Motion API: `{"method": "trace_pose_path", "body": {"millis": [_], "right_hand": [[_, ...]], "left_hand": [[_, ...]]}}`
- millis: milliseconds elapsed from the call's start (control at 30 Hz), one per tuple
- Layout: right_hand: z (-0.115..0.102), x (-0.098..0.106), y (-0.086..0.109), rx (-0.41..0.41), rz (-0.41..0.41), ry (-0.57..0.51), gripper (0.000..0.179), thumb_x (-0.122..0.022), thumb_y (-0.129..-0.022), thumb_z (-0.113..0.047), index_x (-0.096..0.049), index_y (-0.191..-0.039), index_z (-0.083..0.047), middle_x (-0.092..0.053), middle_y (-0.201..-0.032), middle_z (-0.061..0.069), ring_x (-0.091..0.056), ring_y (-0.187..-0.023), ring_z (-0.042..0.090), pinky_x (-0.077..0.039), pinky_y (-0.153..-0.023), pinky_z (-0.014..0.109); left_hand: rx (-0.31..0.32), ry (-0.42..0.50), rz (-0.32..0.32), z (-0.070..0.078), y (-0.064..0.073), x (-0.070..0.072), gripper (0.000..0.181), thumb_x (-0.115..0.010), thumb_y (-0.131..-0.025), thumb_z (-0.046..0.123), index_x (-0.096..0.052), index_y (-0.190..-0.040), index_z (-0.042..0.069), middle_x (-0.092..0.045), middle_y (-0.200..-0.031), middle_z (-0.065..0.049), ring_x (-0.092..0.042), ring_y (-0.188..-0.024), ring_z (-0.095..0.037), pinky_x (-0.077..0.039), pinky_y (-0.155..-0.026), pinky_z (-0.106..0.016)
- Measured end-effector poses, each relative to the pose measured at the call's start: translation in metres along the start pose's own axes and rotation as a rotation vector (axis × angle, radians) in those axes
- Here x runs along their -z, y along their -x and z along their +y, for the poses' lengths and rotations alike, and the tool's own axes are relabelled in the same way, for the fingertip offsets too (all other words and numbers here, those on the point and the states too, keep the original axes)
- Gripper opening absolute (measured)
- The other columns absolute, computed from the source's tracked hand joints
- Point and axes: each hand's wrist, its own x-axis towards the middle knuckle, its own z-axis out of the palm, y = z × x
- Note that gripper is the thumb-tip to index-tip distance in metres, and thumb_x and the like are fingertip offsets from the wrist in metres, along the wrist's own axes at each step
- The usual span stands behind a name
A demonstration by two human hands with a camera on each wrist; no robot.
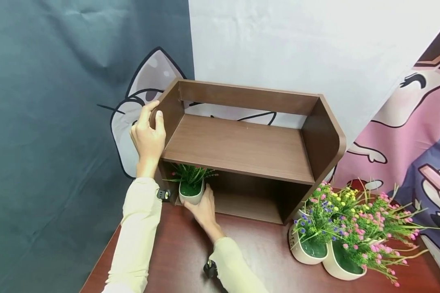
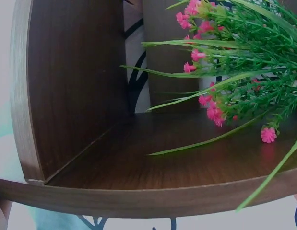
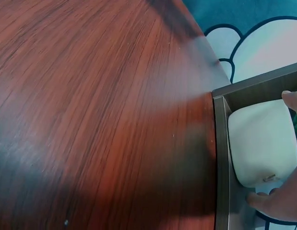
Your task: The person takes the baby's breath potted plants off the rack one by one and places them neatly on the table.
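A brown two-tier wooden shelf (image 1: 242, 140) stands against the backdrop. My left hand (image 1: 148, 136) grips the front edge of its left side panel, with the thumb on the inner side. In the lower compartment, at the left end, my right hand (image 1: 202, 205) holds a potted artificial plant (image 1: 190, 190) by its white pot. The right wrist view shows the pot (image 3: 263, 143) inside the shelf's front edge, with fingers and thumb around its side. Pink flowers (image 2: 215, 112) and green leaves spread over the shelf board in the left wrist view.
Several more potted flowers stand at the shelf's right side: a pot with blue flowers (image 1: 308, 246) and a pot with pink ones (image 1: 342, 264). The reddish-brown table (image 1: 183, 252) extends in front. A printed cloth (image 1: 58, 122) hangs behind.
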Motion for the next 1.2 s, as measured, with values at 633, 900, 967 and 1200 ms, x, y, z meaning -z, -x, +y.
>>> {"method": "trace_pose_path", "body": {"millis": [633,900,967,1200], "right_hand": [[-0.001,-0.005,0.000,-0.026,0.033,-0.034,0.088,-0.073,-0.059,-0.037,-0.033,-0.127,0.000,-0.045,-0.116,0.012,-0.046,-0.101,0.024,-0.038,-0.081,0.037],[0.011,0.017,0.031,-0.035,0.001,-0.067,0.085,-0.072,-0.060,-0.039,-0.034,-0.128,-0.005,-0.046,-0.117,0.006,-0.046,-0.102,0.019,-0.038,-0.082,0.037],[0.015,0.024,0.038,-0.031,0.003,-0.066,0.083,-0.071,-0.061,-0.040,-0.034,-0.129,-0.009,-0.046,-0.117,0.003,-0.045,-0.103,0.017,-0.037,-0.082,0.036],[0.021,0.047,0.054,0.017,0.042,-0.083,0.082,-0.072,-0.061,-0.037,-0.034,-0.129,-0.008,-0.047,-0.114,0.003,-0.046,-0.103,0.017,-0.037,-0.084,0.036]], "left_hand": [[-0.016,0.005,0.021,0.002,-0.003,0.002,0.024,-0.051,-0.083,0.021,-0.061,-0.104,0.018,-0.064,-0.076,-0.005,-0.027,-0.039,-0.019,-0.023,-0.047,-0.033],[-0.021,0.014,0.010,0.002,0.003,0.001,0.024,-0.051,-0.083,0.021,-0.061,-0.105,0.019,-0.055,-0.059,-0.008,-0.025,-0.040,-0.015,-0.021,-0.045,-0.031],[-0.019,0.016,0.015,0.002,0.003,0.000,0.024,-0.051,-0.083,0.020,-0.062,-0.105,0.019,-0.056,-0.059,-0.008,-0.025,-0.040,-0.015,-0.021,-0.045,-0.032],[-0.011,0.023,0.031,0.001,0.000,0.002,0.024,-0.051,-0.083,0.020,-0.062,-0.104,0.019,-0.065,-0.080,-0.001,-0.027,-0.042,-0.015,-0.023,-0.047,-0.032]]}}
